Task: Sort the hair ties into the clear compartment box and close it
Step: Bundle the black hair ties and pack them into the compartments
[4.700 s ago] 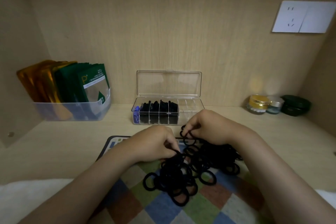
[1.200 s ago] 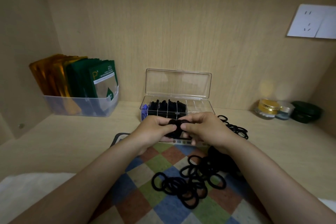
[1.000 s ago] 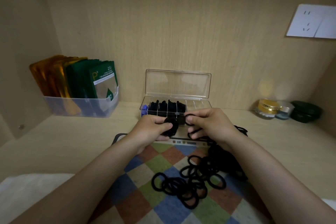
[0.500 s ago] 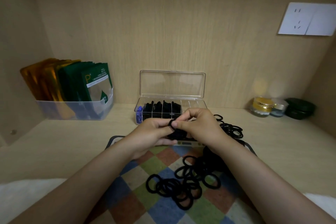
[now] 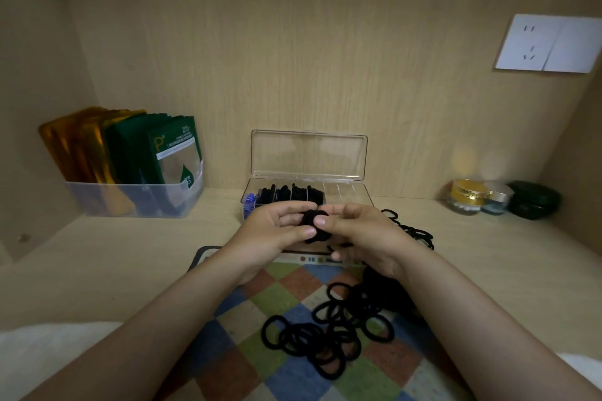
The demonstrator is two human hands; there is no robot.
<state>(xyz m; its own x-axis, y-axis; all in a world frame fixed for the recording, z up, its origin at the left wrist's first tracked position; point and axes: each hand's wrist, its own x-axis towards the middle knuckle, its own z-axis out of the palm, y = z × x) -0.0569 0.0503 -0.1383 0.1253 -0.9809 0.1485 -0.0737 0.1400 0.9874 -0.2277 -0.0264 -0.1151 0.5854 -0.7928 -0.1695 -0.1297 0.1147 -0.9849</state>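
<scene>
A clear compartment box [image 5: 353,194] stands at the back with its lid [image 5: 308,155] upright. Its left compartments hold black hair ties [image 5: 291,193] and some blue ones [image 5: 249,200]; the right compartments look bare. Just in front of the box, my left hand [image 5: 272,234] and my right hand [image 5: 360,233] together pinch a small bundle of black hair ties [image 5: 313,221]. Several loose black hair ties [image 5: 321,340] lie in a heap on the checked mat [image 5: 247,365]. More ties [image 5: 415,233] lie on the shelf behind my right wrist.
A clear bin [image 5: 136,202] of gold and green packets stands at the back left. Small cosmetic jars [image 5: 467,195] and a dark green case [image 5: 534,198] sit at the back right. A white wall socket [image 5: 550,44] is on the back panel.
Both hands lifted from the heap on the mat toward the box. They now hold a gathered bundle of ties between them, pressed a little tighter than half a second ago.
</scene>
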